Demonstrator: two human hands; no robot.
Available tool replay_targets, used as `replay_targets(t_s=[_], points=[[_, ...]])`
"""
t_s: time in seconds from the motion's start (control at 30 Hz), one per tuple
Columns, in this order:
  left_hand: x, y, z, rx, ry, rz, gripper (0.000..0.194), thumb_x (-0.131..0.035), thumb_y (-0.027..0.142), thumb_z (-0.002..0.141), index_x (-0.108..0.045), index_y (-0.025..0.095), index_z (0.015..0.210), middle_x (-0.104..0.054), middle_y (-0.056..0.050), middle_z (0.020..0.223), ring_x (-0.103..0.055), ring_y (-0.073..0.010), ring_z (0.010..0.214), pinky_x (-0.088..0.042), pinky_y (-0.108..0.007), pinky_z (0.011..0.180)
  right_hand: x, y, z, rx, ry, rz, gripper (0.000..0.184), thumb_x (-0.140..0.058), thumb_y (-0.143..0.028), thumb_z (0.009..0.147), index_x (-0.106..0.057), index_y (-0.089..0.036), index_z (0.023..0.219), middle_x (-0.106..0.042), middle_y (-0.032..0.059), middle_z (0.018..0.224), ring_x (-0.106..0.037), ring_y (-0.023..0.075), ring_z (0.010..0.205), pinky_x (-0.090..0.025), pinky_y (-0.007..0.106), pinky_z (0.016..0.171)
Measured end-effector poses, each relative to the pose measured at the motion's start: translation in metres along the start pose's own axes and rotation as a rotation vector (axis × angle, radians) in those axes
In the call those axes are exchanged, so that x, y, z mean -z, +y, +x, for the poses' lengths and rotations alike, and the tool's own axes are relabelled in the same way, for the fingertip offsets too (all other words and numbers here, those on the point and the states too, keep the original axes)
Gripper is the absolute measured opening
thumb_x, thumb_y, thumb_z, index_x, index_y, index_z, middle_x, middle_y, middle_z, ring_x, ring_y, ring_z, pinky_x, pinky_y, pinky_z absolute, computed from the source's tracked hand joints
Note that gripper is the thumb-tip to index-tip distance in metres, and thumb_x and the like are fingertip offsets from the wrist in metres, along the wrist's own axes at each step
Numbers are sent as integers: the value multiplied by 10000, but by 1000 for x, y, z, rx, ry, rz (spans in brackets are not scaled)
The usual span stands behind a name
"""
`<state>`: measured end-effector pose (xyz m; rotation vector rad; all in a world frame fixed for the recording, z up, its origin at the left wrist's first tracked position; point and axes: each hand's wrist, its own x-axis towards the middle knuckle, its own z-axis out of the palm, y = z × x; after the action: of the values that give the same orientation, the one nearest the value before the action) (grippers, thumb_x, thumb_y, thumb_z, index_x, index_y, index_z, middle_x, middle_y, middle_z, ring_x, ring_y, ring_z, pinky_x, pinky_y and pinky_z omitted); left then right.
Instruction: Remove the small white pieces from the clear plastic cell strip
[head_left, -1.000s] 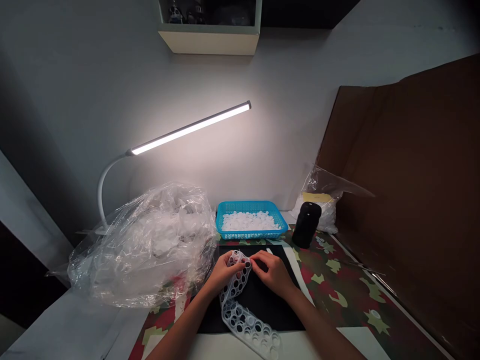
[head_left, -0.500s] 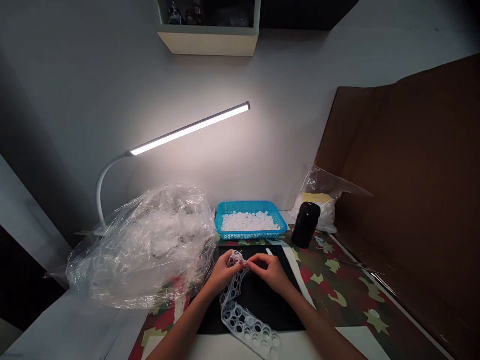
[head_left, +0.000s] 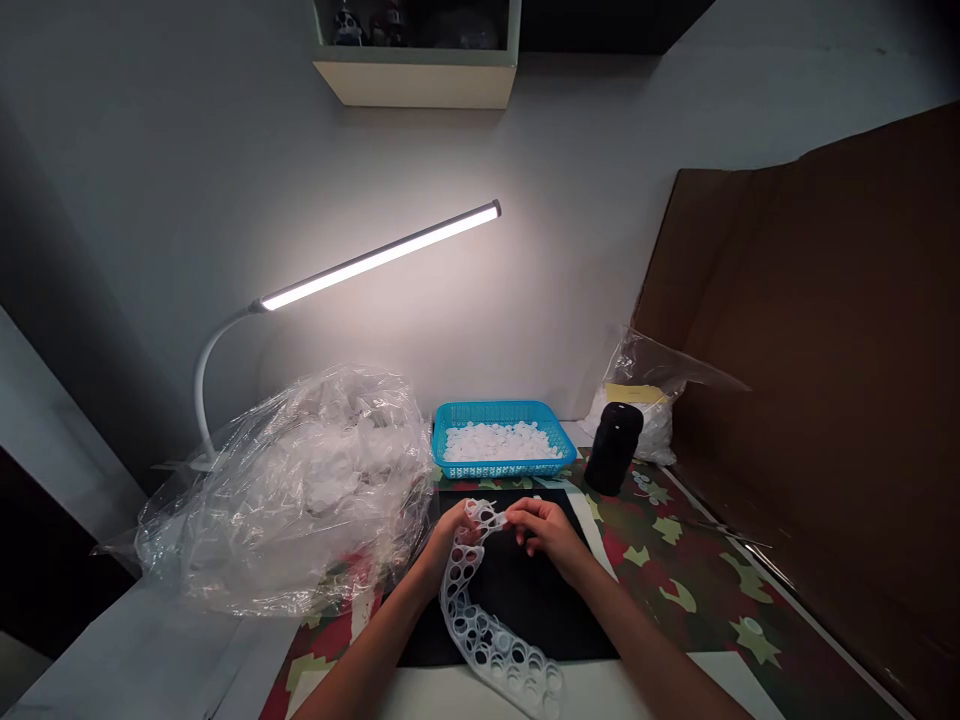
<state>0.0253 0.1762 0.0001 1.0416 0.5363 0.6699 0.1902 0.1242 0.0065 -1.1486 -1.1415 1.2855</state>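
Note:
A long translucent white strip [head_left: 480, 625] full of round holes curves from the table's front edge up over a black mat [head_left: 525, 600]. My left hand [head_left: 448, 540] grips the strip's upper end from the left. My right hand [head_left: 546, 530] pinches the same end from the right, its fingers curled. Behind the hands stands a blue basket [head_left: 501, 466] filled with small white round pieces.
A big crumpled clear plastic bag [head_left: 285, 490] lies at the left. A black cylinder [head_left: 613, 450] and a smaller bag of white pieces [head_left: 649, 400] stand at the back right. A lit desk lamp [head_left: 375, 258] hangs overhead. Brown cardboard [head_left: 817, 380] walls off the right side.
Both hands have lifted the strip's upper end a little and shifted slightly right. The strip now bends more steeply off the mat.

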Motion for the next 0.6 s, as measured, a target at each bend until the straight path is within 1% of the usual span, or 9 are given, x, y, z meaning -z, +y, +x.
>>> replay_targets(t_s=[0.07,0.13,0.23,0.3,0.37,0.47,0.6], points=[[0,1,-2,4,4,65,241,-462,296,693,-329,119,789,-225,23,540,-200,-39,415,-175,-174,389,6,1,2,33,55,-34,338,-588,-375,690,-547,-66,822,-516,70,762,-429,67,566,-316,153,408],[-1,2,-4,-3,-7,200,303,-495,369,744,-361,109,825,-229,27,532,-198,-36,432,-173,-176,411,9,3,4,66,82,-80,366,-581,-398,697,-547,-60,830,-492,55,688,-420,70,549,-318,159,407],[-2,2,-7,-58,-21,344,398,-528,428,750,-437,58,866,-267,6,594,-230,-26,510,-183,-169,463,10,6,6,101,111,-147,391,-561,-425,709,-543,-55,834,-450,30,597,-406,70,511,-319,168,405],[-3,1,-7,-64,12,396,453,-537,456,735,-473,38,897,-294,-12,643,-252,-26,540,-190,-167,476,10,7,6,103,145,-177,398,-556,-433,708,-541,-54,830,-442,23,575,-397,68,491,-319,173,405],[-4,1,-7,-58,51,448,483,-545,474,720,-496,34,913,-304,-17,647,-263,-30,546,-201,-167,480,11,6,7,95,185,-184,404,-559,-435,697,-541,-54,828,-439,20,562,-390,66,479,-317,174,404],[-2,-1,-5,-77,71,471,476,-542,486,716,-508,37,873,-288,-12,612,-247,-31,520,-182,-173,466,17,5,11,91,244,-167,419,-575,-437,667,-535,-50,822,-471,37,598,-392,67,476,-310,177,392],[4,-3,-3,-95,96,430,454,-554,468,711,-491,26,792,-276,-6,574,-215,-26,499,-121,-188,466,32,6,15,134,429,-63,432,-600,-440,631,-513,-59,815,-518,75,744,-405,70,513,-303,174,382]])
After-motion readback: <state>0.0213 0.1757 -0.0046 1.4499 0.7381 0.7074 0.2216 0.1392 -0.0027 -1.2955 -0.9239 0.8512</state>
